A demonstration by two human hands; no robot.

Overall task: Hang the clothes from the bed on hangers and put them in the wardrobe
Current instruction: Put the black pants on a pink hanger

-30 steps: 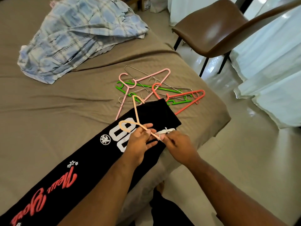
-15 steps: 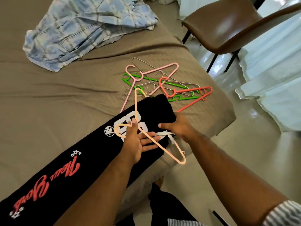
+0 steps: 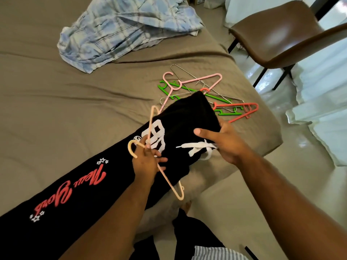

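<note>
On bed (image 3: 56, 113), left hand (image 3: 145, 162) gripping peach hanger (image 3: 170, 184), right hand (image 3: 223, 142) clutching black trousers' (image 3: 180, 126) waistband.

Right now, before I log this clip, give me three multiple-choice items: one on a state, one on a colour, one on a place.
1. The right hand: A grips the trousers; B lies open; C is out of view.
2. The hanger in the left hand is: A green; B peach; C red.
3. The shirt lies on the bed: A at its far end; B under the trousers; C at the near edge.

1 A: its fingers curl round the black waistband.
2 B: the plastic is pale peach.
3 A: it is bunched farthest from the person.
</note>
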